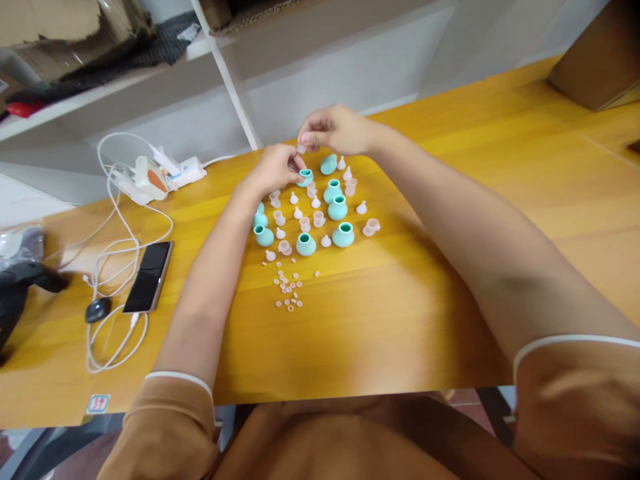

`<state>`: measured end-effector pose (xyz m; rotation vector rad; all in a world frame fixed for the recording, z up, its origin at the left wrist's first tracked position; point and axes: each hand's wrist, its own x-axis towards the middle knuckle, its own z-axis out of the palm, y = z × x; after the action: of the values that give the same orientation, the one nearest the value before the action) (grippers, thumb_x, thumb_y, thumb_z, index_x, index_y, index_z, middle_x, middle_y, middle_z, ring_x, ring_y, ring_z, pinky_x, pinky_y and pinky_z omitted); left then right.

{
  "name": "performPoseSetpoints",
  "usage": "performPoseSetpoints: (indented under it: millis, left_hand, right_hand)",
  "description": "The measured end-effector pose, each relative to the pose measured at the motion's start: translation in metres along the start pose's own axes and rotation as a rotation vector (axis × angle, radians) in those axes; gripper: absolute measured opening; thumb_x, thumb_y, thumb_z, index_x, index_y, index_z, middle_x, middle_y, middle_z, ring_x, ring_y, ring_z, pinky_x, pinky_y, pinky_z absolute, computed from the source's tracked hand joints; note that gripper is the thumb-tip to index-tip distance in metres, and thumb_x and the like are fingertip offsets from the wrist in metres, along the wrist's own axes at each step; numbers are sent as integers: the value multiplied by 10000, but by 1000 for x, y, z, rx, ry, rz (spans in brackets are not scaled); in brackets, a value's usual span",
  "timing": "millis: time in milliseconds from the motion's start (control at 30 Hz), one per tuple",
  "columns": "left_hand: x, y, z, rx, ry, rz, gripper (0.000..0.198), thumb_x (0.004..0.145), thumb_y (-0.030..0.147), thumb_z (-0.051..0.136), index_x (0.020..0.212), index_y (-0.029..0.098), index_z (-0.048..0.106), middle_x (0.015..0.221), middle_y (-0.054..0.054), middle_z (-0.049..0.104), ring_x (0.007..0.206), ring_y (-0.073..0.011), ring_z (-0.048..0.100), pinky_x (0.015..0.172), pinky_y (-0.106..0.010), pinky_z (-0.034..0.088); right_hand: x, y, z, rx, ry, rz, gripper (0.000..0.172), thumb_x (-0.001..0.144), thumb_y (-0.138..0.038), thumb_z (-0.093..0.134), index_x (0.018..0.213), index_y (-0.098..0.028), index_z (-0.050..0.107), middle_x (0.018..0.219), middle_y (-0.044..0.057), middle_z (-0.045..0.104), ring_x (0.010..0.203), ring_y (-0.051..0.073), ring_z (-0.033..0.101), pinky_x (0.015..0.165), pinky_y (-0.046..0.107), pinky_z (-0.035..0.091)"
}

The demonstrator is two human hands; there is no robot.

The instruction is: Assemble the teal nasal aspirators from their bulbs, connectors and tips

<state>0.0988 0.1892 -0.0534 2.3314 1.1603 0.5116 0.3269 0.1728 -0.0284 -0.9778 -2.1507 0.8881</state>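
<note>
My left hand [277,168] has its fingers closed around the side of a small turquoise pot [305,178], which stands upright with its mouth up. Above it, my right hand [336,131] pinches a small translucent plastic piece [301,148]; its exact shape is partly hidden by the fingers. More turquoise pots stand around, such as one [343,235] at the front, while another turquoise pot [329,164] lies tilted. Among them sit translucent cups [319,219] and white funnel-shaped pieces [361,208]. Several tiny pale rings [287,289] lie scattered nearer my body.
On the left of the wooden table [380,340] are a phone [149,277], a tangled white cable [107,253], a power strip [187,173] and a black round object [98,310]. A cardboard box [600,60] stands at the back right, and shelves rise behind.
</note>
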Motion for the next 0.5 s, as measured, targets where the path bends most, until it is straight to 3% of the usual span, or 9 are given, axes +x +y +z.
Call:
performPoseSetpoints:
  millis: [133,200,367,500]
  left_hand:
    - [-2,1,-4,-35,14,-46,328,701,141,887,953,186,680,893,-31,762,959,-237,751,948,-387,622]
    - [-2,1,-6,-59,7,-62,365,702,133,898,975,190,663,897,-32,758,955,-233,755,929,-385,630]
    - [-3,2,-10,-53,-11,-48,391,706,121,900,1000,193,653,935,-38,766,947,-220,759,933,-382,632]
    - [-3,4,-12,-33,-21,-10,387,715,143,896,1023,208,672,993,-45,787,971,-212,751,959,-381,627]
  right_hand:
    - [-5,-20,-13,-294,209,64,382,1016,-559,622,1023,-187,713,1130,113,773,931,197,601,875,340,456]
    - [-6,-21,-17,-454,262,106,280,1032,-431,639,1023,-164,723,1170,134,769,974,214,612,913,346,443]
    - [-1,2,-3,-612,170,185,241,989,-299,667,1078,-100,771,1273,217,746,1124,290,660,978,380,450]
    - [4,19,14,-609,87,274,204,915,-379,755,999,-201,812,1135,151,801,1114,352,697,956,442,500]
